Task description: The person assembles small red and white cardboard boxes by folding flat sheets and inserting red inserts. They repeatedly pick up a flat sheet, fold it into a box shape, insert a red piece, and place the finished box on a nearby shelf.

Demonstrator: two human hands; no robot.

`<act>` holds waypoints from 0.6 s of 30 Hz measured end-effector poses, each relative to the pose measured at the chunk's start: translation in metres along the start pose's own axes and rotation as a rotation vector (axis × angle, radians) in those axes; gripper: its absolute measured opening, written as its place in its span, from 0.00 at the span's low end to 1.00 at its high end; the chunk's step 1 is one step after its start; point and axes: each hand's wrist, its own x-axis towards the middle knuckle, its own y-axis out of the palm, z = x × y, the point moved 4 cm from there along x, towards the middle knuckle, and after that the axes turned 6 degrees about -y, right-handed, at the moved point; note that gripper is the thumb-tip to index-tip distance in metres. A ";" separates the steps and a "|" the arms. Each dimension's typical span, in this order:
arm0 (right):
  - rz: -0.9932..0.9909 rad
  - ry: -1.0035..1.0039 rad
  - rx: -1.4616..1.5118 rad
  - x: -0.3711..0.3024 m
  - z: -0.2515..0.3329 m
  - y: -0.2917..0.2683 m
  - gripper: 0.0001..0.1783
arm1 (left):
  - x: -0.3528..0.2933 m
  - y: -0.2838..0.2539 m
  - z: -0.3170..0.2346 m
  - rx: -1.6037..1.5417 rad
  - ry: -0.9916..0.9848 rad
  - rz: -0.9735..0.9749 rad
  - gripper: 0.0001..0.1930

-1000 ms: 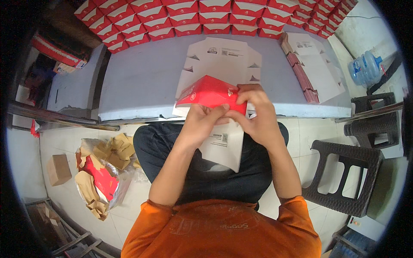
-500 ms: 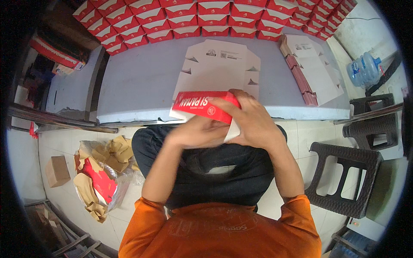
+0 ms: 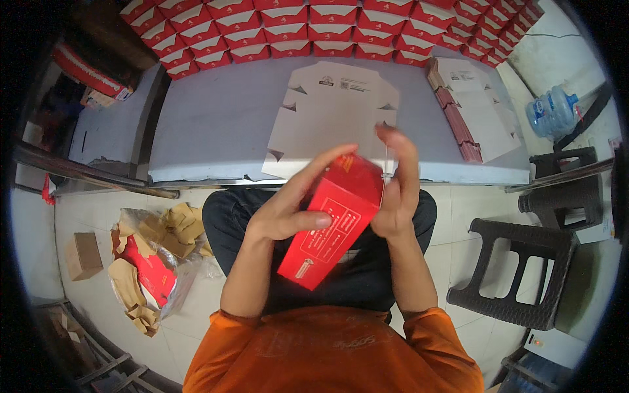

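A red paperboard food box [image 3: 327, 229] with white print is tilted above my lap, just in front of the table's edge. My left hand [image 3: 285, 209] grips it from the left, the thumb lying across the printed side and the fingers along its far edge. At the right end of the box is my right hand [image 3: 398, 190], its fingers stretched up and apart, close against the end flap; the fingertips are slightly blurred. Behind the box, a flat unfolded carton blank [image 3: 334, 108] lies white side up on the table.
Rows of stacked red-and-white boxes [image 3: 288, 34] line the back of the grey table [image 3: 209, 124]. More folded blanks [image 3: 481, 105] lie at the right. Dark plastic stools [image 3: 511, 272] and a water jug [image 3: 552, 112] stand right; a torn bag with brown paper [image 3: 151, 268] lies left.
The box has been turned from lying sideways to a slant, with another printed side showing. My left hand has moved up around it, and my right hand has loosened and spread its fingers.
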 end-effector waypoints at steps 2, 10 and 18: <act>0.046 -0.129 -0.076 0.003 0.012 -0.010 0.29 | -0.004 0.004 -0.003 0.026 -0.027 -0.003 0.55; 0.028 -0.212 -0.147 -0.003 0.018 -0.013 0.32 | -0.014 0.003 -0.005 0.259 0.214 -0.175 0.57; -0.157 -0.122 0.302 -0.011 0.015 -0.007 0.42 | -0.014 0.012 0.012 0.080 -0.116 0.146 0.52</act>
